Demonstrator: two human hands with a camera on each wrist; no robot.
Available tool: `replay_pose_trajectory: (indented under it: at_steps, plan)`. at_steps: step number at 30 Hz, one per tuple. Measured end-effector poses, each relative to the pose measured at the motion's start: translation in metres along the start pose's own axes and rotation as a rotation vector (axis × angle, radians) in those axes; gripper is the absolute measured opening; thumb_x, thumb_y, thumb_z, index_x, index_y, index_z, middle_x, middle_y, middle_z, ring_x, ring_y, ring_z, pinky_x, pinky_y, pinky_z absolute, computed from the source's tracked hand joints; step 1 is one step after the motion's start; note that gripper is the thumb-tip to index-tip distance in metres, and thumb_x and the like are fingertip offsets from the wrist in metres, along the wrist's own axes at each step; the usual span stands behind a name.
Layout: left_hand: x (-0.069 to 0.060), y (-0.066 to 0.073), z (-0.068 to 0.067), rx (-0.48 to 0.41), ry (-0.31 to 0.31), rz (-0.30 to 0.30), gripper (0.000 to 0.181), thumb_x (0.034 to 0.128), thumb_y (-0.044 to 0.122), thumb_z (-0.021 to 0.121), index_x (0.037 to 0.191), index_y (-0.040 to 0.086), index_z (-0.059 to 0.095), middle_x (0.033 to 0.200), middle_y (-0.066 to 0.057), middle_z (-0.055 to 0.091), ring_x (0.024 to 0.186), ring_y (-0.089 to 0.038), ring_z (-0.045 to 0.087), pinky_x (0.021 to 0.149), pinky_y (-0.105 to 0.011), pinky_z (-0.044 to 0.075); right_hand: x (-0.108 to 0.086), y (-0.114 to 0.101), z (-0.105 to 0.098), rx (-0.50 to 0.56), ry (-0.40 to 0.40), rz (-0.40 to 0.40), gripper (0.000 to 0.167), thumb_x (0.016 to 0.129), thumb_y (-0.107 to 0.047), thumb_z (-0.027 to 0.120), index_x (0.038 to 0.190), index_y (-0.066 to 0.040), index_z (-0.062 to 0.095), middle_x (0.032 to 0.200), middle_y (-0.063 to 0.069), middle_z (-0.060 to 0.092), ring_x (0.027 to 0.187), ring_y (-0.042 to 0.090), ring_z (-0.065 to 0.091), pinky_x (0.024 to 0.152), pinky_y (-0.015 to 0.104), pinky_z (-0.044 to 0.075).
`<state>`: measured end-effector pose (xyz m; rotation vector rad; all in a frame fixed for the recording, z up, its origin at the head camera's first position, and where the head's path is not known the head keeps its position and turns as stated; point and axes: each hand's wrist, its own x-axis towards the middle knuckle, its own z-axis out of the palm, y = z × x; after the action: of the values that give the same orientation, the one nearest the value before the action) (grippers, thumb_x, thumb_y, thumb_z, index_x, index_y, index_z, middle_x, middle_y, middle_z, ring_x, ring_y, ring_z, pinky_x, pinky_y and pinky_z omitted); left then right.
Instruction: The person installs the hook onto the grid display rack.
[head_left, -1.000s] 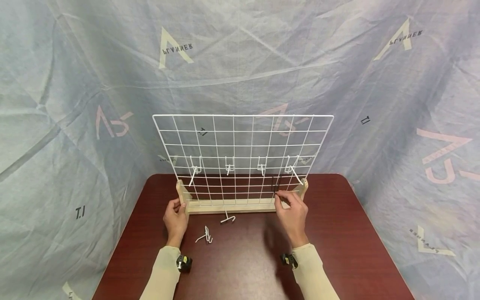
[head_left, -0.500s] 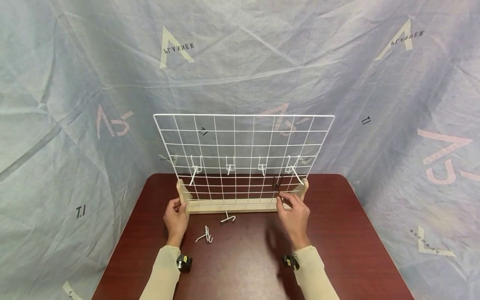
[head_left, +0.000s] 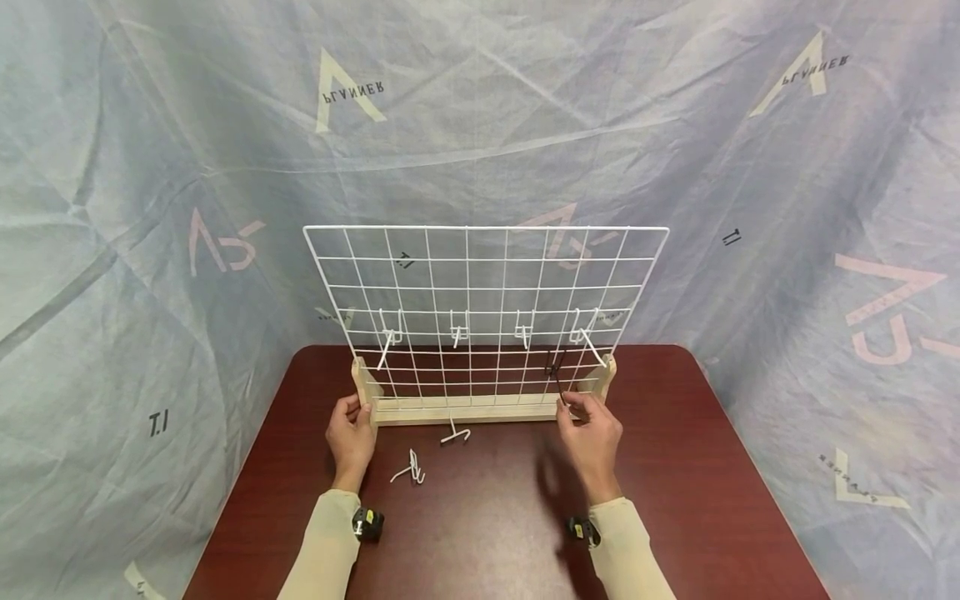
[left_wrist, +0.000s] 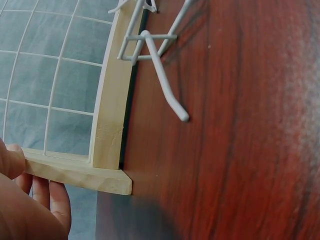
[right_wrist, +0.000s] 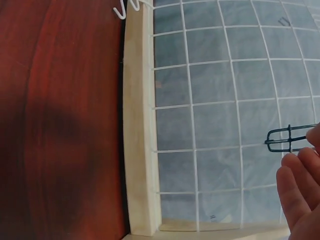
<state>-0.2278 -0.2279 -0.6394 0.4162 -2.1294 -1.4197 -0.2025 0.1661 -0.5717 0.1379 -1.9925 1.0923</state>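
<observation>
A white wire grid (head_left: 486, 288) stands in a wooden base (head_left: 480, 410), with several white hooks, one a white hook (head_left: 582, 336) at the right, hanging in a row. The left hand (head_left: 351, 442) grips the base's left upright (head_left: 363, 385); in the left wrist view the thumb and fingers of the left hand (left_wrist: 35, 200) lie on either side of the wood. The right hand (head_left: 592, 442) pinches the prong of a black hook (head_left: 556, 367) against the grid's lower right part. In the right wrist view this dark hook (right_wrist: 280, 141) is partly hidden by the right hand (right_wrist: 302, 190).
Two loose white hooks lie in front of the base: one hook (head_left: 411, 469) on the red-brown table (head_left: 480, 517), another hook (head_left: 455, 434) near the base's front edge. Grey printed cloth (head_left: 480, 108) hangs behind and on both sides.
My right hand has shifted slightly right and toward me, now at the black hook's lower end, with more of the hook showing. The left hand has stayed at the upright.
</observation>
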Motion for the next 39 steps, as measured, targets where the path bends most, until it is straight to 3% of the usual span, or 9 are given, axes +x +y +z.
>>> replay_pose_trajectory:
  at_steps: [2, 8, 14, 21, 29, 34, 39]
  plan:
    - [0.000, 0.000, -0.001, 0.001, -0.006, -0.005, 0.024, 0.1006, 0.008, 0.071, 0.124, 0.002, 0.069, 0.119, -0.021, 0.073, 0.108, -0.033, 0.070, 0.079, -0.011, 0.043, -0.003, 0.002, 0.000, -0.010, -0.005, 0.021, 0.013, 0.082, 0.001, 0.083, 0.093, -0.006, 0.082, 0.087, 0.008, 0.080, 0.066, 0.025, 0.077, 0.062, 0.012, 0.055]
    - [0.000, 0.002, -0.002, 0.002, -0.005, 0.002, 0.024, 0.1006, 0.008, 0.071, 0.124, 0.002, 0.069, 0.119, -0.021, 0.073, 0.107, -0.034, 0.071, 0.080, -0.011, 0.043, -0.011, 0.007, -0.001, -0.063, -0.031, 0.066, 0.014, 0.082, -0.002, 0.087, 0.093, -0.007, 0.081, 0.087, 0.008, 0.081, 0.066, 0.023, 0.077, 0.062, 0.019, 0.058]
    - [0.000, 0.003, -0.002, -0.003, -0.006, 0.000, 0.024, 0.1007, 0.007, 0.071, 0.124, 0.002, 0.069, 0.119, -0.020, 0.074, 0.107, -0.035, 0.071, 0.078, -0.008, 0.041, -0.019, 0.012, 0.001, -0.097, -0.071, 0.088, 0.015, 0.082, -0.007, 0.088, 0.094, -0.008, 0.080, 0.089, 0.007, 0.081, 0.069, 0.020, 0.077, 0.066, 0.017, 0.056]
    - [0.000, 0.002, -0.001, -0.008, 0.002, 0.011, 0.024, 0.1003, 0.006, 0.071, 0.124, 0.001, 0.069, 0.118, -0.021, 0.073, 0.107, -0.036, 0.071, 0.077, -0.005, 0.039, -0.029, 0.015, 0.008, -0.138, -0.106, 0.105, 0.017, 0.080, -0.008, 0.090, 0.095, -0.011, 0.082, 0.089, 0.004, 0.081, 0.074, 0.019, 0.075, 0.068, 0.026, 0.054]
    - [0.001, 0.001, 0.000, -0.023, 0.018, 0.026, 0.023, 0.0983, 0.004, 0.073, 0.121, 0.000, 0.070, 0.116, -0.023, 0.074, 0.103, -0.035, 0.071, 0.076, -0.003, 0.039, -0.037, 0.015, 0.020, -0.121, -0.173, 0.142, 0.017, 0.081, -0.010, 0.090, 0.096, -0.010, 0.082, 0.094, 0.005, 0.082, 0.081, 0.021, 0.078, 0.072, 0.039, 0.060]
    - [0.001, 0.001, 0.000, -0.021, 0.014, 0.023, 0.023, 0.0991, 0.005, 0.072, 0.122, 0.000, 0.069, 0.116, -0.022, 0.074, 0.104, -0.035, 0.071, 0.077, -0.004, 0.040, -0.041, 0.013, 0.029, -0.110, -0.212, 0.125, 0.019, 0.081, -0.010, 0.090, 0.097, -0.011, 0.082, 0.092, 0.004, 0.081, 0.079, 0.021, 0.077, 0.071, 0.039, 0.060]
    - [0.001, 0.001, 0.001, -0.018, 0.012, 0.015, 0.024, 0.0998, 0.006, 0.072, 0.123, 0.001, 0.069, 0.117, -0.022, 0.074, 0.105, -0.035, 0.071, 0.078, -0.006, 0.040, -0.045, 0.009, 0.039, -0.085, -0.300, 0.117, 0.018, 0.083, -0.013, 0.089, 0.100, -0.011, 0.081, 0.095, 0.003, 0.081, 0.081, 0.020, 0.077, 0.074, 0.039, 0.061]
